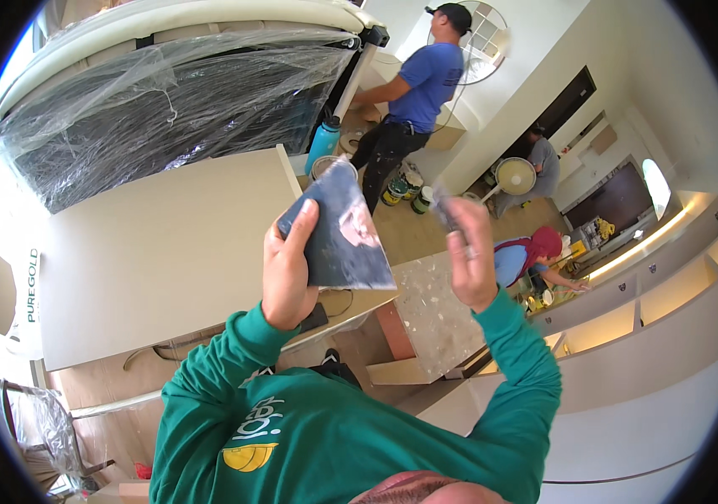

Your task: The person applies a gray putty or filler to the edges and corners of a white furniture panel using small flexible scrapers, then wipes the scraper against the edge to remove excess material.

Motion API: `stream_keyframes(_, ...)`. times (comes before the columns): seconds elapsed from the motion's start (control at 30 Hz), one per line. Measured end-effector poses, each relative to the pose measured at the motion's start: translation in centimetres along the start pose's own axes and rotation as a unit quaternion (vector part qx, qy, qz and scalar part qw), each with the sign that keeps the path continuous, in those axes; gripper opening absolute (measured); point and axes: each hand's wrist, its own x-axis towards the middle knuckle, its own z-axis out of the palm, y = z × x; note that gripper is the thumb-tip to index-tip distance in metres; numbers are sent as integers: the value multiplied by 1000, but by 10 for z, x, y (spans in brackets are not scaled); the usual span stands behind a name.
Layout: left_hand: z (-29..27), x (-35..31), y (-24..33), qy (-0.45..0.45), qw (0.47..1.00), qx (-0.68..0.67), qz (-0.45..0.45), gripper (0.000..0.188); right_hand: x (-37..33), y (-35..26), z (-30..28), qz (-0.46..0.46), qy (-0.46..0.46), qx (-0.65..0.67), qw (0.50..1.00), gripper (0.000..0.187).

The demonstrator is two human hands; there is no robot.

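Pinching a dark flat plate (338, 262) by its left edge, the left hand (286, 281) held it up in the head view, over the right end of the pale tabletop (165, 252). The thumb lay across its face; I couldn't see the fingers behind. A pinkish-white paste (359, 228) clung to that face. Apart from it, to the right, the right hand (474, 260) had its fingers closed round a small tool (443, 210), too blurred to name.

To my eye, the paste could slide onto the tabletop if the plate tipped further, and a hard push from the tool could twist the plate in that one-sided grip.

The plate's face was turned up toward the wearer, its long axis running down and slightly rightward. The tool pointed up and left, its long axis slanting that way; its tip I couldn't make out.
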Motion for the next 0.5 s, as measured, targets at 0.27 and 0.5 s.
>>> stream_keyframes(0.27,-5,30,-37,65,992,8,111,35,4,-65,43,85,187,223,953,53)
stream_keyframes(0.5,5,23,-29,78,988,0,132,31,15,-77,31,28,78,140,987,50)
